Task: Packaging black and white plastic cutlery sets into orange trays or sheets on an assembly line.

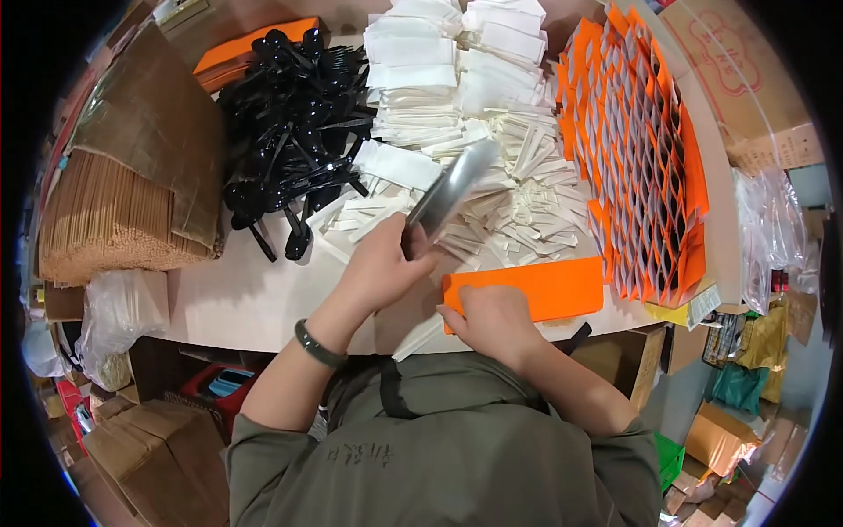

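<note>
My left hand [386, 263], with a dark bangle at the wrist, grips a flat, shiny silver-grey slab [452, 186]. The slab is tilted up over the white packets, and its far end is blurred; its exact kind does not show. My right hand [499, 318] is closed at the left end of a flat orange paper sleeve [562, 290], its fingers curled and the thumb at the edge. The sleeve lies at the table's near edge. Beyond my hands are small white paper strips [527, 215] in a loose heap and stacked white napkins [413, 66].
Black plastic spoons and forks [294, 123] are piled left of the napkins. At far left, a cardboard box [149, 114] holds thin wooden sticks [123, 215]. Fanned orange sleeves [632, 158] stand along the right side, beside a cardboard carton [746, 79]. The table [237, 299] has a curved-looking front edge.
</note>
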Available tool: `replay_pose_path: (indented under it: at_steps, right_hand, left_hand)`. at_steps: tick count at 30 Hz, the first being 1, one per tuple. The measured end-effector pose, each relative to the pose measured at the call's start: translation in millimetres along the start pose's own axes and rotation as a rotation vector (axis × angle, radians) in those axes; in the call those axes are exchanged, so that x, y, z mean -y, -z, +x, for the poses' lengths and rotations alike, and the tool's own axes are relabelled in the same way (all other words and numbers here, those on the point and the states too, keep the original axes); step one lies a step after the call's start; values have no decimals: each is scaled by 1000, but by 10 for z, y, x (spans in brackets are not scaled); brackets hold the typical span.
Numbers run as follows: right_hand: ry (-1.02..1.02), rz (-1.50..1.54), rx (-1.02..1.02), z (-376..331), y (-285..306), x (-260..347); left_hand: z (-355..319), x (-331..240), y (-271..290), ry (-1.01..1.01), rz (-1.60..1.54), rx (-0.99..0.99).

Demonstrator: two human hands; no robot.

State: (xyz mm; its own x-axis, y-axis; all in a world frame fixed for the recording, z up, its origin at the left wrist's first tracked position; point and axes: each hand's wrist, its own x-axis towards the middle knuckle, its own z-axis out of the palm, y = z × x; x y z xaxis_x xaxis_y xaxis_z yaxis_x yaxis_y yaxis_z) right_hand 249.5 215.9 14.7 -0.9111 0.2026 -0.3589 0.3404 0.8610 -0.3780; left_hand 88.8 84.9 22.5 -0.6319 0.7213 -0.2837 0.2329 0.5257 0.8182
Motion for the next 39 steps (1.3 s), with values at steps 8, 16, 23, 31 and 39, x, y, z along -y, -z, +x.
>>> replay_pose_path:
  at_steps: [8,16,23,31,39]
  right_hand:
    - [-34,145,-89,2,-102,17]
    - [86,310,-145,29,-158,179]
    - [79,-24,-782,885,473,-1105]
    - [-10,-114,-659,995,729,-956]
    - [-141,-77,-561,2363,1428,-1472]
  left_hand:
    - [-1015,599,60,-154,363,-74]
    - [-664,358,114,-432,445,160]
    - [34,413,50,-322,362,-42]
    - [-8,345,154,-423,411,-306]
    - [-282,383,145,-448,459,-109]
